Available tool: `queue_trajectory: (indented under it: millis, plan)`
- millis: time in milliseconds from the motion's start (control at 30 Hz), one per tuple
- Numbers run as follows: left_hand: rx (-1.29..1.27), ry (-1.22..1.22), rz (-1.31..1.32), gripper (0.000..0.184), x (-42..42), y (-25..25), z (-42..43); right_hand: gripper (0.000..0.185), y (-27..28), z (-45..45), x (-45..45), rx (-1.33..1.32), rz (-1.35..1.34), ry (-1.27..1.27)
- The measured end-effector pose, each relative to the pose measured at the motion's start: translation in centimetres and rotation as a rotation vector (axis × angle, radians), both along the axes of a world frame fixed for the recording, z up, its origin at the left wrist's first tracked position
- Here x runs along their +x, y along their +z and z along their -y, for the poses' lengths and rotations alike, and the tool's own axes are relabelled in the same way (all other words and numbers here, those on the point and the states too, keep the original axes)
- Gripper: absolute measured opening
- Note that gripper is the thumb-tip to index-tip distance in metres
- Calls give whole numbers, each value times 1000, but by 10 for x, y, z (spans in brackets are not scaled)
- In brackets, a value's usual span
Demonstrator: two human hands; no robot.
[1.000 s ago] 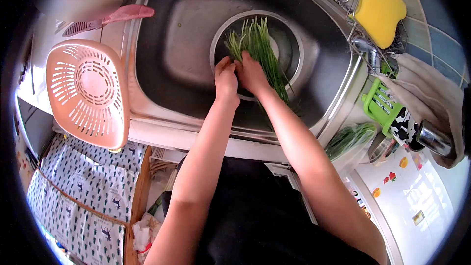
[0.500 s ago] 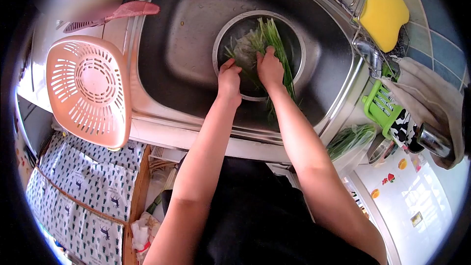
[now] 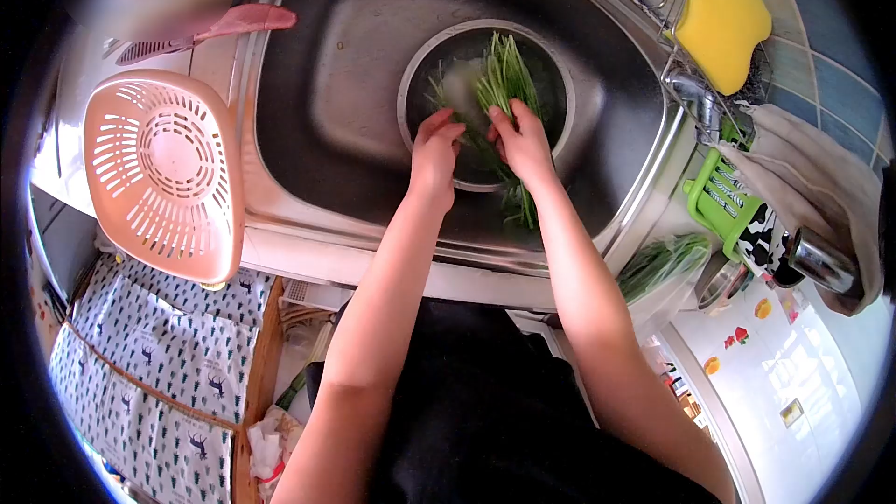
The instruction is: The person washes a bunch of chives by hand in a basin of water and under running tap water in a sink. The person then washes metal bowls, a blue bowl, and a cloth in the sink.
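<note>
Right hand [image 3: 525,142]: fingers are grasping green stalks [image 3: 509,75] at a round bowl [image 3: 403,103], sink [image 3: 350,84]-set. Left hand [image 3: 434,157]: fingers are hovering half-curled, hold unclear.

Right hand [image 3: 519,142] gripped green stalks [image 3: 509,75] over metal bowl [image 3: 408,75] in sink [image 3: 341,121]; lower ends hung past rim toward sink's near edge. Left hand [image 3: 435,151] curled over bowl's near-left rim, hold unclear. Peach colander [image 3: 175,149] sat beside sink's left edge, bagged greens [image 3: 665,266] by near-right corner.
</note>
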State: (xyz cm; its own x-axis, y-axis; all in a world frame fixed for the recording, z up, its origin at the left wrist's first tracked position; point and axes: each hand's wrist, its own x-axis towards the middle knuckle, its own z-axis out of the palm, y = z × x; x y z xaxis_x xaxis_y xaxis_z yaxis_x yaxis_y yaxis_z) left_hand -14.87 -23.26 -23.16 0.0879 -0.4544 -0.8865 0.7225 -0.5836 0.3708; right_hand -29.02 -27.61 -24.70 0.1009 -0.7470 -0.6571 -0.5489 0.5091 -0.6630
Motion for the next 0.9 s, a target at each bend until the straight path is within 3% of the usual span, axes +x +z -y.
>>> queue_trajectory:
  millis: [133,233,367,467,567,633,700,733,900]
  plan:
    - [-254,-117,-154,37,6,27,6,23,46,-8,12,175,414,-197]
    - [-422,-250,-202,35,9,48,16,21,68,-11,21,168,532,-170]
    - [-455,-403,-195,35,19,57,21,23,80,-9,26,159,574,-135]
    - [-500,-332,-170,33,21,60,20,22,86,-8,27,152,512,-89]
    - [-416,-95,-84,27,27,53,22,26,80,-14,24,149,319,190]
    - [-351,175,-151,22,39,47,26,29,69,-25,18,144,305,202]
    - [-237,205,-75,21,56,34,24,28,59,-35,10,123,273,217]
    - [-225,174,-21,21,66,28,21,28,50,-43,8,-132,151,263]
    - [-157,40,129,17,80,9,9,24,29,-27,1,-357,-96,202]
